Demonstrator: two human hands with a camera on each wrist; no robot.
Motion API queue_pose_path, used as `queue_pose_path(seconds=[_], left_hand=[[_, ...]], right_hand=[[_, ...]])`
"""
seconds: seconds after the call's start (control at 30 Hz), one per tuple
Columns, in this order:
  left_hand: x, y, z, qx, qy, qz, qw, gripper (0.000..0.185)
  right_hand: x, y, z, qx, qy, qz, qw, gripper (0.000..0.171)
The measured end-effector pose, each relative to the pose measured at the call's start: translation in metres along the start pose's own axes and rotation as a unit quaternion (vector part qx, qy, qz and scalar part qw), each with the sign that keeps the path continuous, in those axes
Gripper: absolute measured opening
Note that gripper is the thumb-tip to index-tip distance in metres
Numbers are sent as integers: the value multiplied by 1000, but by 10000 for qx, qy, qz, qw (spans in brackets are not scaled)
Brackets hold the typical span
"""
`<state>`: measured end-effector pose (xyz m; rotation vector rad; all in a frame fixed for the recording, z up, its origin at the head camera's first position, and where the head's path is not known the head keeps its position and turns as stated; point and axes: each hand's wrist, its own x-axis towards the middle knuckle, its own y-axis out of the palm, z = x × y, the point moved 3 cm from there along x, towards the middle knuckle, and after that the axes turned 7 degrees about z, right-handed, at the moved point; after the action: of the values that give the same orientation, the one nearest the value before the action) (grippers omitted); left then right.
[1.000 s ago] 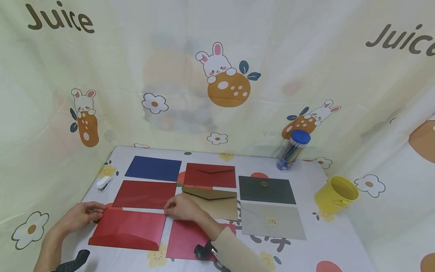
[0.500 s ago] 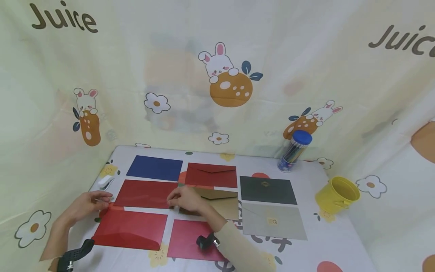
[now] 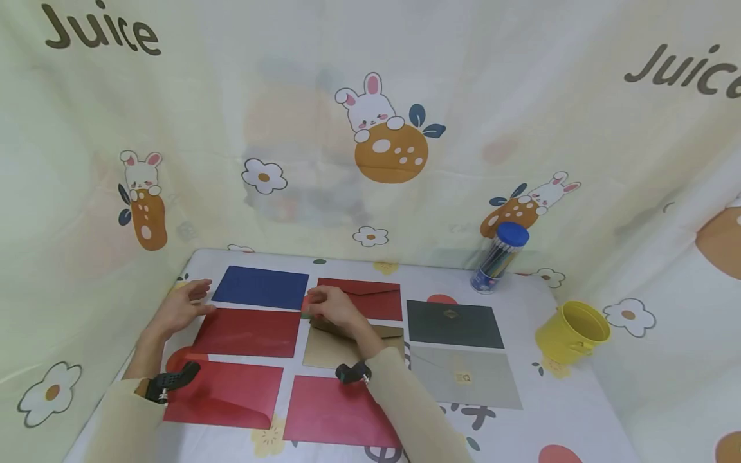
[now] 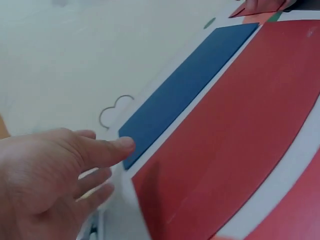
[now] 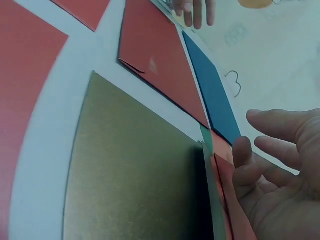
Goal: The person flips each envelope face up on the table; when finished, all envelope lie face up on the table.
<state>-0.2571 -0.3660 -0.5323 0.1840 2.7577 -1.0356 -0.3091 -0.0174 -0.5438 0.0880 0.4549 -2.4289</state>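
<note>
In the head view, my left hand (image 3: 181, 308) hovers with spread fingers by the left ends of the blue envelope (image 3: 260, 287) and the dark red envelope (image 3: 249, 332). My right hand (image 3: 336, 307) has loosely bent fingers and holds nothing. It is over the left end of the red envelope with a pointed flap (image 3: 379, 299), near the blue one's right corner. Below that hand lies the gold envelope (image 3: 332, 350), partly covered by the forearm. Nearest me are a bright red envelope (image 3: 237, 389) and a pinkish-red envelope (image 3: 324, 411), each partly behind a wrist camera.
To the right lie a dark green envelope (image 3: 454, 325) and a grey envelope (image 3: 469, 379). A blue-lidded tub of pencils (image 3: 499, 257) stands at the back right, and a yellow bucket (image 3: 573, 331) near the right edge. A patterned curtain (image 3: 301, 128) encloses the table.
Both hands have left the back corners of the bright red envelope and moved away from me toward the blue envelope's row. The left hand now covers the white stapler's spot. The envelopes look unmoved.
</note>
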Motion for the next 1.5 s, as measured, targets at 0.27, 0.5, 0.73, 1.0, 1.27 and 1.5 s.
queue_pose_path(seconds=[0.27, 0.5, 0.73, 1.0, 1.27, 1.5], left_hand=[[14, 11, -3, -382, -207, 118, 9990, 86], [18, 15, -11, -548, -183, 27, 9983, 86], [14, 14, -8, -744, -217, -337, 9964, 75], [11, 8, -9, -1177, 105, -747, 9902, 65], [9, 2, -12, -1713, 617, -1083, 9773, 64], [12, 2, -14, -1408, 351, -1391, 9796, 52]], right_hand=[[6, 7, -2, 663, 196, 208, 9974, 65], [12, 11, -4, 1267, 204, 192, 9915, 69], [11, 8, -5, 1656, 135, -162, 9860, 55], [7, 2, -2, 1777, 189, -480, 9827, 41], [15, 0, -5, 1730, -68, -1058, 9792, 31], [16, -1, -2, 1830, -39, -1308, 9744, 27]])
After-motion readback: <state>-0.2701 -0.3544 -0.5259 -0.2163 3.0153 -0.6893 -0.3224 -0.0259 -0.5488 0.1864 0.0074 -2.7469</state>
